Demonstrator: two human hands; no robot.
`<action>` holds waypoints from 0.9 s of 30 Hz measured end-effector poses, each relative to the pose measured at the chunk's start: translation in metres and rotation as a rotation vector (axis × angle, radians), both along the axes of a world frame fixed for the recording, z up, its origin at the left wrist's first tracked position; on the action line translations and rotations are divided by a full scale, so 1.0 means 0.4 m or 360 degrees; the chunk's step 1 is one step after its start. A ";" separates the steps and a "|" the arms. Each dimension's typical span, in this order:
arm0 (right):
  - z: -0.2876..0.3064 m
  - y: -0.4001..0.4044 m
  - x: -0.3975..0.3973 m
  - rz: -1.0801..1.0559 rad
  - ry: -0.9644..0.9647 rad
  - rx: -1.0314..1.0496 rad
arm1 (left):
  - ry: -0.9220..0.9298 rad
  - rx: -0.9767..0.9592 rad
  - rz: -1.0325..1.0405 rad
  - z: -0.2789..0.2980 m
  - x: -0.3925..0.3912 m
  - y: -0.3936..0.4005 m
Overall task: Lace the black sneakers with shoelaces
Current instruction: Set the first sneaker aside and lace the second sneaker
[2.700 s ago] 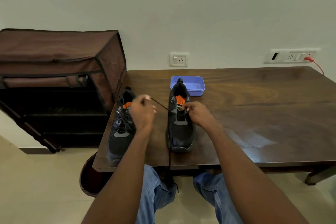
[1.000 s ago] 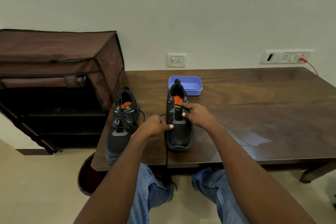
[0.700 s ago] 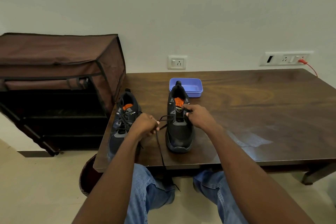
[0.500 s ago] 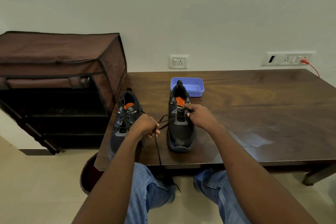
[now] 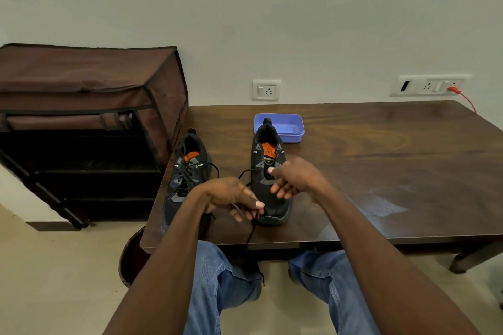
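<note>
Near the table's (image 5: 381, 171) front edge, the left hand (image 5: 231, 197) pinches the black shoelace (image 5: 251, 228); the right hand (image 5: 295, 178), grip seemingly released, hovers over the right sneaker (image 5: 270, 209).

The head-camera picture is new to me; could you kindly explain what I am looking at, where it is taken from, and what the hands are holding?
There is no machine here: a seated person wears a camera on the head, looking forward and down, so the two bare arms reach in from below. On the dark wooden table stand two black sneakers with orange insoles. The left sneaker is already laced; the right sneaker is only partly laced. Behind it sits a shallow blue plastic tray. The left hand pinches a black shoelace that runs from the right sneaker and hangs over the table edge. The right hand hovers over that sneaker with loosely curled fingers; it appears to hold nothing.
</note>
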State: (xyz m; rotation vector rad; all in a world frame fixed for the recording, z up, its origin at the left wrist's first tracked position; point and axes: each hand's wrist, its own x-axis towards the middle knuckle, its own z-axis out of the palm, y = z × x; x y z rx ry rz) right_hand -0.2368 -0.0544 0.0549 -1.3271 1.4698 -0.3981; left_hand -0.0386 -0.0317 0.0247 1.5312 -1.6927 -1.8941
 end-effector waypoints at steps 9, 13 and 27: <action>0.010 0.031 0.002 -0.0253 -0.0690 0.0011 | -0.0102 -0.0271 0.0415 0.013 -0.005 -0.015; 0.037 0.012 -0.039 -0.0401 -0.1050 -0.0155 | 0.0537 -0.0470 0.0764 0.031 -0.047 -0.028; -0.001 -0.050 -0.174 -0.0952 -0.0949 -0.0439 | -0.0870 -0.0655 0.1428 -0.056 -0.010 -0.054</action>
